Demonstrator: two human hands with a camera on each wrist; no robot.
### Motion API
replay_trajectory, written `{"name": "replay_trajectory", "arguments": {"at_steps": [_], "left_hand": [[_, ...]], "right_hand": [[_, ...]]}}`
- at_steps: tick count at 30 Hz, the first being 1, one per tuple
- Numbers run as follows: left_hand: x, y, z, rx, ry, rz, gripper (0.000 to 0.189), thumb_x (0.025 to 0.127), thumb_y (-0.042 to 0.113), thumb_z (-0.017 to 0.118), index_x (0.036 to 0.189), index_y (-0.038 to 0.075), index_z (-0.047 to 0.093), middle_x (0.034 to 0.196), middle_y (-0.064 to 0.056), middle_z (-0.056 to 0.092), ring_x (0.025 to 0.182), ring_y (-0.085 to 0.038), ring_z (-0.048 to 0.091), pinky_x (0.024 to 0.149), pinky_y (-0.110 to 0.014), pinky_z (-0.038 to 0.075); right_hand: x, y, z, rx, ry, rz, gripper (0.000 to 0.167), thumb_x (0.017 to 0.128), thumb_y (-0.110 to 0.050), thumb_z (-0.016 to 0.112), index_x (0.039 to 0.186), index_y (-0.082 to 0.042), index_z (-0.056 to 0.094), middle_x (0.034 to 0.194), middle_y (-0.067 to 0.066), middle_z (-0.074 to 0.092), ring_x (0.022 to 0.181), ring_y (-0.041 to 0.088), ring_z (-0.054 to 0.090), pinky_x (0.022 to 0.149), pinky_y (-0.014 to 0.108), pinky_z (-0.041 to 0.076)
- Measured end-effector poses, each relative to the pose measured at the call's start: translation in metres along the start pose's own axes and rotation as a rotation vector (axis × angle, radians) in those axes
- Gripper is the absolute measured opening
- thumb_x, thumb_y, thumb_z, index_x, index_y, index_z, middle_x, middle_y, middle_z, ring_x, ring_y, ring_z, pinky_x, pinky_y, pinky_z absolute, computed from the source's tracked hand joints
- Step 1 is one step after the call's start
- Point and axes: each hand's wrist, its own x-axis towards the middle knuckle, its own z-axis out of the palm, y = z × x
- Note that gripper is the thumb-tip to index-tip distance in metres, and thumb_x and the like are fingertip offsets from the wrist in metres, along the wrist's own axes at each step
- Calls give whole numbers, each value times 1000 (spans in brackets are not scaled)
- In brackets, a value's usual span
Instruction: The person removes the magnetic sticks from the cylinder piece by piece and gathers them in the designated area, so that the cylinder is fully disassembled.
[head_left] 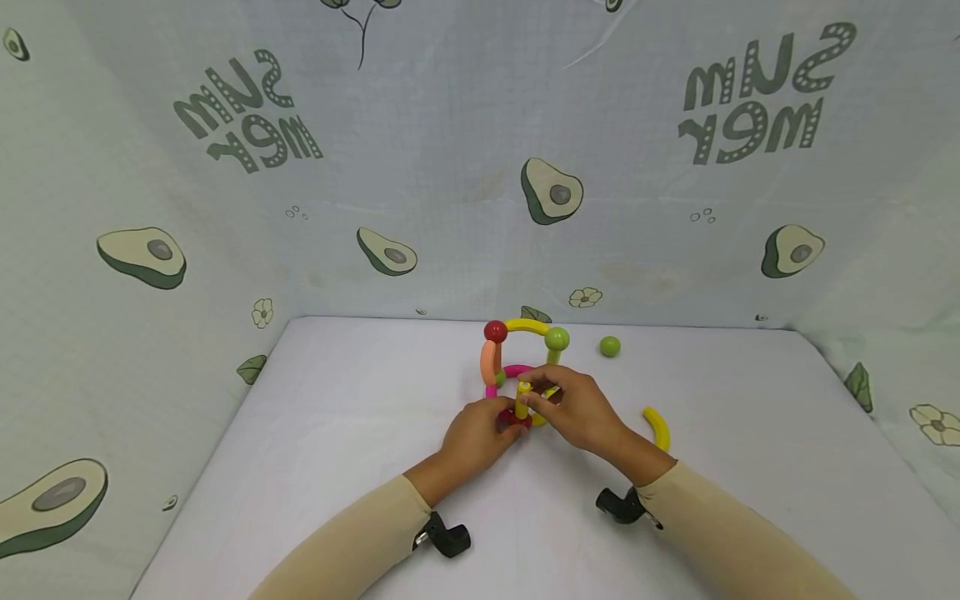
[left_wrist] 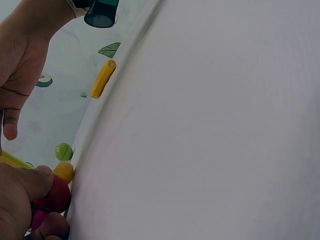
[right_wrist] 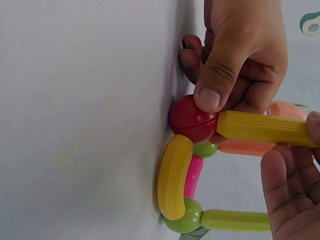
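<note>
My left hand grips a red ball low at the front of a small frame of balls and sticks. From that ball a straight yellow stick stands upright, its end at the ball's surface. My right hand pinches the stick near its top between thumb and fingers. A curved yellow stick links the red ball to a green ball, which carries a yellow-green stick. Behind, another red ball and green ball are joined by a yellow arch; a peach stick and a pink stick sit lower.
On the white table, a loose green ball lies right of the frame towards the back. A loose curved yellow stick lies beside my right forearm. Printed fabric hangs behind the table's back edge.
</note>
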Motion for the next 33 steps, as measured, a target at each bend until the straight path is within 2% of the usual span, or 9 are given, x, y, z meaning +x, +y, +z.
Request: {"name": "replay_trajectory", "arguments": {"at_steps": [14,26,33], "left_hand": [[2,1,-1,5,-19,-14,27,89,23,83,112,11,74,89,6,72,69,-5,53,61,-20,46],[3,-1,0,-8,-25,-17,27,89,22,83,112,11,75,89,7,71,72,-4,55,63,-20,47],[2,-2,2,-12,-17,-3,29,89,23,83,114,11,75,91,7,72,72,-2,55,63,-18,47]], "right_hand": [[-1,0,-1,-9,31,-27,25,89,-13,81,110,-7,72,101,0,71,87,21,65,74,29,57],[-2,2,-1,-12,49,-66,24,91,-12,79,114,-6,73,101,-2,72,88,21,67,75,30,58],[-2,5,-1,4,57,-74,25,90,-10,79,115,-6,73,102,0,73,86,22,68,71,28,57]]}}
